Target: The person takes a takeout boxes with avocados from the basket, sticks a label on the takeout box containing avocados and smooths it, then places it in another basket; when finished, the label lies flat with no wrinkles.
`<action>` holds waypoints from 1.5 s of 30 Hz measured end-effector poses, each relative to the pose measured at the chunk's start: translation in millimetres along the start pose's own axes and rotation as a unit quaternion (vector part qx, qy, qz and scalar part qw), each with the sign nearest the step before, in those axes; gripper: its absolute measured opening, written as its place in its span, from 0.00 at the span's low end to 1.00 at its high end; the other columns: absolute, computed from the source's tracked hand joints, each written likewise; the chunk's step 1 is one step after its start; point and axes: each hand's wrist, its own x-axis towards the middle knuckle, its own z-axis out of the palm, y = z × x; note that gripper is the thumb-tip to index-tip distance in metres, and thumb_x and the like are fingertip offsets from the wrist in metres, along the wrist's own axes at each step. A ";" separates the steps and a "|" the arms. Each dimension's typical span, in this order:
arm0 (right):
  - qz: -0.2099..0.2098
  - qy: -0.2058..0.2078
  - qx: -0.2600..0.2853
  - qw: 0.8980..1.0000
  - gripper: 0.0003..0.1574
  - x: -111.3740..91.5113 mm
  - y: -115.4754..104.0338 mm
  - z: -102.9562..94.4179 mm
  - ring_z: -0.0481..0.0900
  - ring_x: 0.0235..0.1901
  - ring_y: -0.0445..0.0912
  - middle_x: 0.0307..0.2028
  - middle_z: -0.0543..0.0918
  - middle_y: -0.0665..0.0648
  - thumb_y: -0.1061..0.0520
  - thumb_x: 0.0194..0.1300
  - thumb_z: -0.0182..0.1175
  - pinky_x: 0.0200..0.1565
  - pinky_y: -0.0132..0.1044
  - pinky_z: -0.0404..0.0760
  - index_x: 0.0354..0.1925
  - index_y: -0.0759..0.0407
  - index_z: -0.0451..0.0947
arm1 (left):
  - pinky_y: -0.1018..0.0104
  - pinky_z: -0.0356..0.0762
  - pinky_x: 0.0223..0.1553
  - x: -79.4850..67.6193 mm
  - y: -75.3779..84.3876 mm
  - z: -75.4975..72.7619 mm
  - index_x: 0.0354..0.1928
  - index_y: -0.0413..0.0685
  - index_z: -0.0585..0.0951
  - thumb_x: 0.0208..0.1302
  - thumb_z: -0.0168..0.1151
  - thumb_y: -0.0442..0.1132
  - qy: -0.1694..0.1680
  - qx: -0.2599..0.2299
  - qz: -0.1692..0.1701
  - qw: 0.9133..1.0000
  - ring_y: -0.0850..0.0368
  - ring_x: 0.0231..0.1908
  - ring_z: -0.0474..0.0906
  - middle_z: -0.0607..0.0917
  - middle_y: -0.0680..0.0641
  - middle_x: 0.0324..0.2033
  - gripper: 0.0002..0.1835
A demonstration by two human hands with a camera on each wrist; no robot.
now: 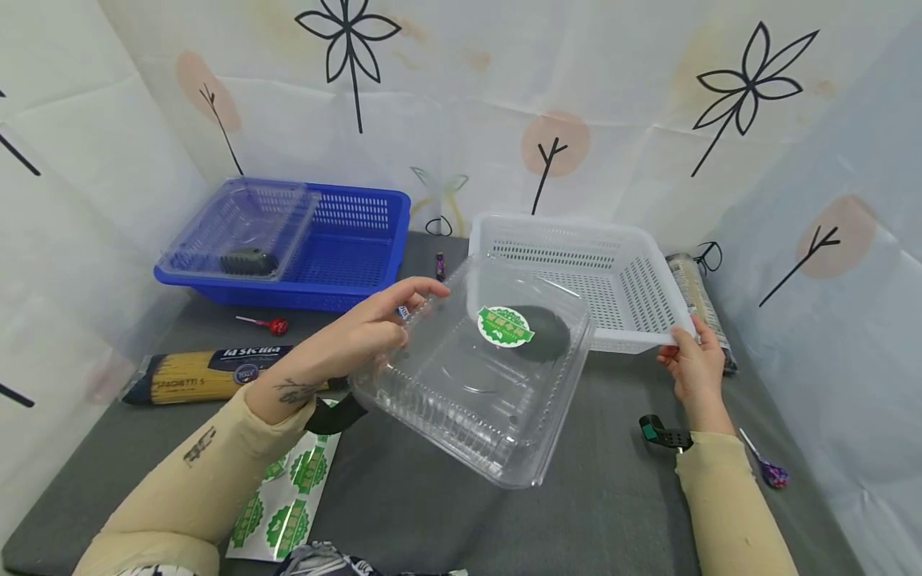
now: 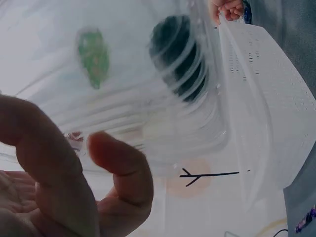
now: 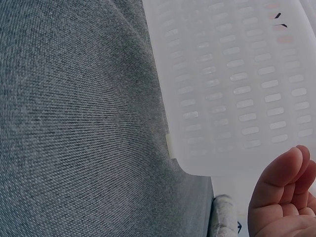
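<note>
My left hand (image 1: 382, 324) holds a clear plastic clamshell box (image 1: 461, 408) by its left edge, tilted above the table. A round green-and-white sticker (image 1: 506, 326) is on the box, and a dark oval object (image 1: 551, 334) shows through the plastic. The left wrist view has curled fingers (image 2: 123, 168) close to the ridged wall. At the right, my right hand (image 1: 697, 364) grips the front right corner of a white perforated basket (image 1: 630, 340), thumb on the rim. The box partly covers the basket's left side.
A blue basket (image 1: 346, 302) at the back left bears another clear box (image 1: 266, 208). Spaghetti (image 1: 209, 376), a red lollipop (image 1: 277, 326) and a sticker sheet (image 1: 288, 504) lie left. A wrapped candy (image 1: 440, 266) lies between the baskets; a long pack (image 1: 699, 300) and purple lollipop (image 1: 774, 474) lie right.
</note>
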 end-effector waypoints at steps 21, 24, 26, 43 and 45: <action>-0.011 0.014 -0.012 1.000 0.31 7.9 6.5 -11.4 0.70 0.17 0.39 0.38 0.68 0.54 0.55 0.59 0.54 0.18 0.29 0.73 0.60 0.50 0.57 | 0.72 0.57 0.11 146.0 6.4 60.1 0.58 0.54 0.63 0.45 0.44 0.32 0.082 -0.002 0.155 0.984 0.61 0.10 0.52 0.65 0.42 0.52 0.32; -0.026 0.004 -0.027 0.999 0.34 18.2 18.2 -19.2 0.71 0.19 0.39 0.37 0.68 0.53 0.51 0.58 0.56 0.20 0.29 0.74 0.60 0.47 0.56 | 0.72 0.61 0.09 167.6 6.8 67.0 0.57 0.55 0.63 0.46 0.46 0.33 0.102 0.004 0.145 0.984 0.62 0.13 0.59 0.65 0.41 0.55 0.31; -0.039 -0.002 -0.023 0.999 0.34 23.4 24.2 -22.3 0.72 0.18 0.39 0.35 0.69 0.53 0.51 0.58 0.56 0.20 0.29 0.74 0.61 0.48 0.56 | 0.71 0.67 0.10 182.0 5.4 71.9 0.57 0.57 0.63 0.46 0.48 0.33 0.115 0.005 0.136 0.984 0.62 0.18 0.68 0.64 0.41 0.56 0.30; -0.044 -0.017 -0.024 0.999 0.32 20.0 22.7 -16.5 0.71 0.21 0.39 0.37 0.73 0.52 0.49 0.59 0.54 0.22 0.29 0.74 0.60 0.47 0.57 | 0.66 0.75 0.15 251.4 -11.2 97.6 0.58 0.61 0.62 0.48 0.56 0.41 0.138 -0.022 0.016 0.990 0.61 0.13 0.62 0.67 0.45 0.38 0.31; -0.035 -0.017 -0.018 0.999 0.32 10.8 13.7 -10.1 0.71 0.20 0.40 0.36 0.73 0.53 0.51 0.60 0.54 0.22 0.29 0.74 0.61 0.49 0.56 | 0.65 0.75 0.16 254.7 -11.7 99.6 0.58 0.59 0.62 0.48 0.57 0.42 0.138 -0.033 0.010 0.990 0.62 0.13 0.62 0.66 0.49 0.32 0.31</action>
